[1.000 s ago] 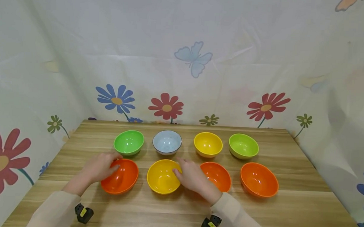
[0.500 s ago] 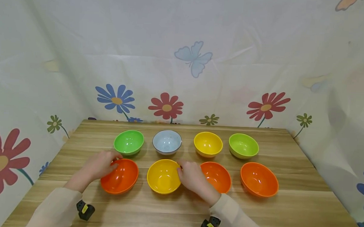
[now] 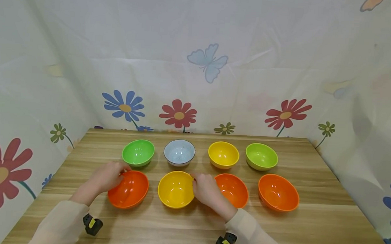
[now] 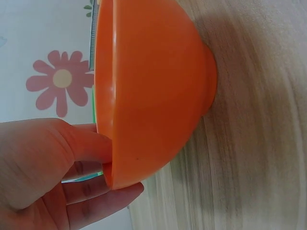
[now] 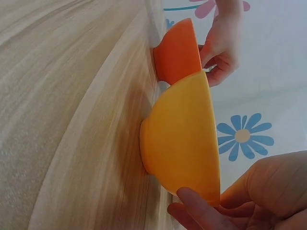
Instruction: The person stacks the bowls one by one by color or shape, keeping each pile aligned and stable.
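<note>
At the front left of the table, my left hand (image 3: 107, 177) pinches the rim of an orange bowl (image 3: 133, 191). In the left wrist view its thumb is inside that orange bowl (image 4: 153, 91) and the fingers lie against the outside. My right hand (image 3: 207, 190) grips the right rim of the yellow bowl (image 3: 175, 191) beside it. The right wrist view has fingers under the wall of the yellow bowl (image 5: 184, 136), with the thumb over the rim. Both bowls stand upright, with a narrow gap between them in the head view.
Behind stand a green bowl (image 3: 138, 154), a light blue bowl (image 3: 179, 153), a small yellow bowl (image 3: 223, 156) and a lime bowl (image 3: 261, 157). An orange bowl (image 3: 233, 189) is partly behind my right forearm; another orange bowl (image 3: 278, 194) stands at right on the wooden table (image 3: 324, 220).
My left thumb has drawn in to the orange bowl's rim. My right fingers have closed from above the yellow bowl onto its rim. The bowls have stayed in place.
</note>
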`<state>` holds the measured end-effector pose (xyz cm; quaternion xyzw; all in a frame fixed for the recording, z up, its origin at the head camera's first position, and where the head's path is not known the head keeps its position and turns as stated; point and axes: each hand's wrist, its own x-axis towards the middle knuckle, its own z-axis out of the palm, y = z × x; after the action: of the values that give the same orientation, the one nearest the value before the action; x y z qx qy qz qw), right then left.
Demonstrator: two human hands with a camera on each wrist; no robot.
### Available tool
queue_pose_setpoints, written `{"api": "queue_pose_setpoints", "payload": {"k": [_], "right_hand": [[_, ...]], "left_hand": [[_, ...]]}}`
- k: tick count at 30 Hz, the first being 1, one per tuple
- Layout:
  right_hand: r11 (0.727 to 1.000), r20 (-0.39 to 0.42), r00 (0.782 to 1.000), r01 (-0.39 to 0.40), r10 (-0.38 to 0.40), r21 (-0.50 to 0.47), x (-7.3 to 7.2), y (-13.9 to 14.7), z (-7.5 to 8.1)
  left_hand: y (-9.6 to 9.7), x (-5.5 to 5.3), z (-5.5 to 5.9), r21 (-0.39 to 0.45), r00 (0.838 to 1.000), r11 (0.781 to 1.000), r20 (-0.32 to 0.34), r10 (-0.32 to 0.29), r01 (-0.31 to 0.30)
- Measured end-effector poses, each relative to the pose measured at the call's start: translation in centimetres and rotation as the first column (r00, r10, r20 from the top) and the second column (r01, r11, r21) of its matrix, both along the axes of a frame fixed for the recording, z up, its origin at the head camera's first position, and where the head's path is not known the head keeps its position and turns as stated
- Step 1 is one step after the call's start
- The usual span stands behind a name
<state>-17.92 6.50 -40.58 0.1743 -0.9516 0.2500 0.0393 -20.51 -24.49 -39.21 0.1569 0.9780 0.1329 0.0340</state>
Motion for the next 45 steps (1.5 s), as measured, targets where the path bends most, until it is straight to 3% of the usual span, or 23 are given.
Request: {"api": "queue_pose_setpoints", "payload": {"k": [16, 45], "right_hand": [[0.996, 0.118, 0.993, 0.032, -0.022, -0.08, 0.05, -0.09, 0.09], [0.992, 0.14, 0.99, 0.049, -0.032, -0.113, 0.05, -0.18, -0.09]], "left_hand": [[0.24, 0.13, 0.19, -0.001, 1.0, 1.0, 0.003, 0.03, -0.03], [0.26, 0.52, 0.16, 0.014, 0.995, 0.995, 0.008, 0.101, -0.101]]}}
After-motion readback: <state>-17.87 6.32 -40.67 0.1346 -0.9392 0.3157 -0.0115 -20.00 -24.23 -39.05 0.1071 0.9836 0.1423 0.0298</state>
